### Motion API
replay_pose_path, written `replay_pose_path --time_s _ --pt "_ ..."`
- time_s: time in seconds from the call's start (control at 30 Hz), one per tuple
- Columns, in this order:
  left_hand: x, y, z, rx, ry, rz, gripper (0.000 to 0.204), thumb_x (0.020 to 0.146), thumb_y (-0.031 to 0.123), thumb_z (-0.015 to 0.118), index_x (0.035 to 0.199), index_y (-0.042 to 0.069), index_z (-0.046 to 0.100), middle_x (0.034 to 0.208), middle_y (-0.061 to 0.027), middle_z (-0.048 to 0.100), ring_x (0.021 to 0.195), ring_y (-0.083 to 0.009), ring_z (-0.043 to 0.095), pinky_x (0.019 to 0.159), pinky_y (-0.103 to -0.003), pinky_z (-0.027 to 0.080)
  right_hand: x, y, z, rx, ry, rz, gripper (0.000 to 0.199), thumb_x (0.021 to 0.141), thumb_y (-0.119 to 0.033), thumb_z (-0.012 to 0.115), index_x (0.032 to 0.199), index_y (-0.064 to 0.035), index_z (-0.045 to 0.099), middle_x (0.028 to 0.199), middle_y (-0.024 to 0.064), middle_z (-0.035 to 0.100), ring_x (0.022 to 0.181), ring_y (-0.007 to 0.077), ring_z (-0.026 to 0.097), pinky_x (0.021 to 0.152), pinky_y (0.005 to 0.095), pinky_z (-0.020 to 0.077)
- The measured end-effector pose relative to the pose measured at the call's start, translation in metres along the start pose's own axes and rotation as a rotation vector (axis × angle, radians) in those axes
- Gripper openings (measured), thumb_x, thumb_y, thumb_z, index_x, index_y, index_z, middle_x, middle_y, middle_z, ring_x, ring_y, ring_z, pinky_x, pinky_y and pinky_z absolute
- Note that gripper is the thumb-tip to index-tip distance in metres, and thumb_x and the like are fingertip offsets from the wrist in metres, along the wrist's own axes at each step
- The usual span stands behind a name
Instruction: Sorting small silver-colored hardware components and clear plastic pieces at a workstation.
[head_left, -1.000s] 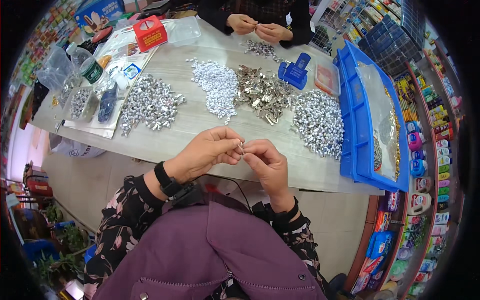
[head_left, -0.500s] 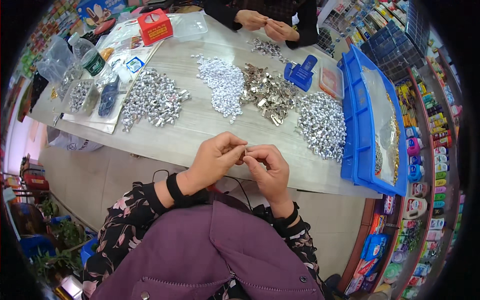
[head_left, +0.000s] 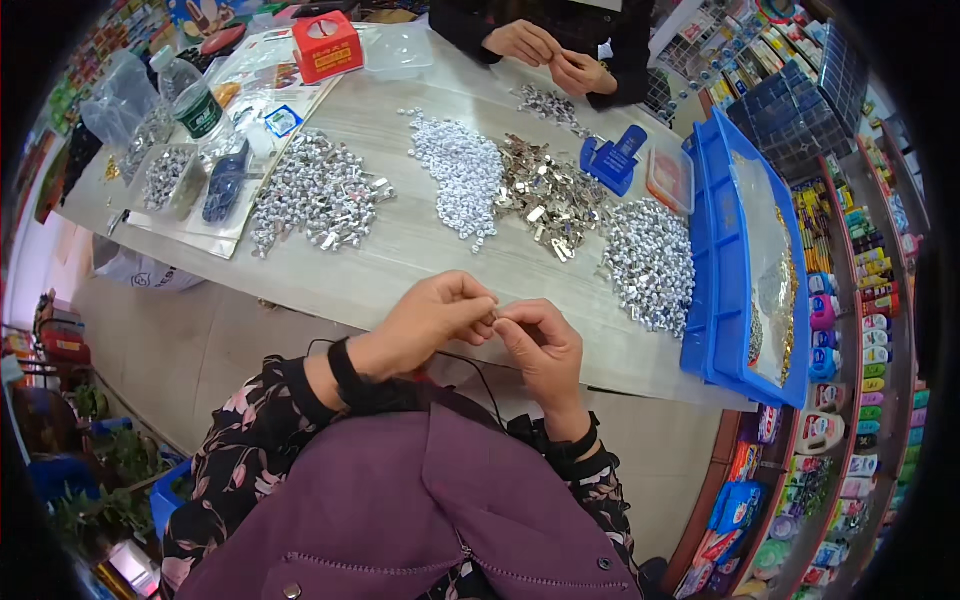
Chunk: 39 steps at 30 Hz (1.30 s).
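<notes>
My left hand (head_left: 432, 320) and my right hand (head_left: 545, 350) meet fingertip to fingertip over the table's near edge. Both are closed in a pinch around something tiny, which the fingers mostly hide. Beyond them on the pale table (head_left: 400, 270) lie loose heaps of small parts. From left to right these are silvery-white pieces (head_left: 318, 195), white round pieces (head_left: 458, 175), flat metal clips (head_left: 550, 195) and more silver-white pieces (head_left: 650, 262). The clip heap and the round white pieces touch at their edges.
A blue tray (head_left: 720, 270) stands at the right edge, beside a blue stand (head_left: 613, 160) and a lidded plastic box (head_left: 670, 178). On the left are a bottle (head_left: 195, 105), a red box (head_left: 327, 47) and a tub (head_left: 165, 178). Opposite, a co-worker's hands (head_left: 555, 58) pinch over another small heap.
The view has shifted slightly, so the table things sit a little lower and further right. My fingertips have drawn closer together over the tiny piece, which shows less now.
</notes>
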<state>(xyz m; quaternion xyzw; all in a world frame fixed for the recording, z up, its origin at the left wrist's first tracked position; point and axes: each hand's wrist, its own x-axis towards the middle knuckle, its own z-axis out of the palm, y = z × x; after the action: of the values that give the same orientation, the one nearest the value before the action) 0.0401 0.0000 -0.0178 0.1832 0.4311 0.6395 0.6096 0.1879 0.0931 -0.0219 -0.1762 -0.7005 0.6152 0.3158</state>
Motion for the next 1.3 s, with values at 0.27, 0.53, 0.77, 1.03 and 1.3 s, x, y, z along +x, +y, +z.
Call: replay_pose_path --time_s 0.27,0.53,0.77,1.03,1.3 --pt "-0.002 -0.008 0.004 0.026 0.074 0.056 0.013 0.088 0.013 0.055 0.093 0.001 0.055 0.08 -0.0054 0.061 0.07 -0.0102 0.06 0.063 -0.023 0.051 0.001 0.005 0.001 0.108 -0.027 0.04 0.007 0.081 -0.001 0.061 0.088 -0.0013 0.061 0.087 0.0044 0.059 0.078 0.0104 0.056 0.069 0.0219 0.0443" --pt "-0.002 -0.006 0.01 0.205 0.085 0.18 0.012 0.088 0.012 0.054 0.094 0.001 0.054 0.081 -0.0061 0.06 0.07 -0.0104 0.06 0.063 -0.023 0.051 0.006 0.011 0.006 0.123 0.003 0.053 0.006 0.082 -0.002 0.061 0.088 -0.0015 0.061 0.086 0.0043 0.06 0.079 0.0086 0.056 0.069 0.02 0.0435" --pt "0.009 0.003 0.009 0.182 0.063 0.13 0.012 0.089 0.011 0.052 0.094 0.0 0.052 0.08 -0.0059 0.06 0.068 -0.0109 0.06 0.061 -0.023 0.051 0.007 0.013 -0.002 0.225 0.008 0.153 0.008 0.082 -0.003 0.061 0.09 -0.0018 0.06 0.084 0.0016 0.061 0.074 0.0055 0.054 0.065 0.0178 0.0427" --pt "0.03 0.022 0.003 0.593 -0.125 0.029 0.015 0.09 0.013 0.051 0.096 0.0 0.051 0.08 -0.0056 0.06 0.066 -0.0095 0.059 0.059 -0.022 0.05 0.014 0.008 -0.018 0.092 -0.023 0.299 0.01 0.082 -0.006 0.063 0.089 -0.001 0.058 0.083 0.0029 0.062 0.074 0.007 0.056 0.066 0.0197 0.0446" --pt "0.043 0.033 -0.018 1.434 0.052 0.538 0.016 0.083 0.011 0.054 0.096 0.002 0.053 0.074 -0.0113 0.055 0.068 -0.0251 0.058 0.06 -0.033 0.047 0.035 0.008 -0.094 -0.498 0.315 0.176 0.012 0.081 -0.01 0.062 0.09 -0.0022 0.06 0.076 0.0011 0.061 0.066 0.0063 0.055 0.06 0.0202 0.0435"
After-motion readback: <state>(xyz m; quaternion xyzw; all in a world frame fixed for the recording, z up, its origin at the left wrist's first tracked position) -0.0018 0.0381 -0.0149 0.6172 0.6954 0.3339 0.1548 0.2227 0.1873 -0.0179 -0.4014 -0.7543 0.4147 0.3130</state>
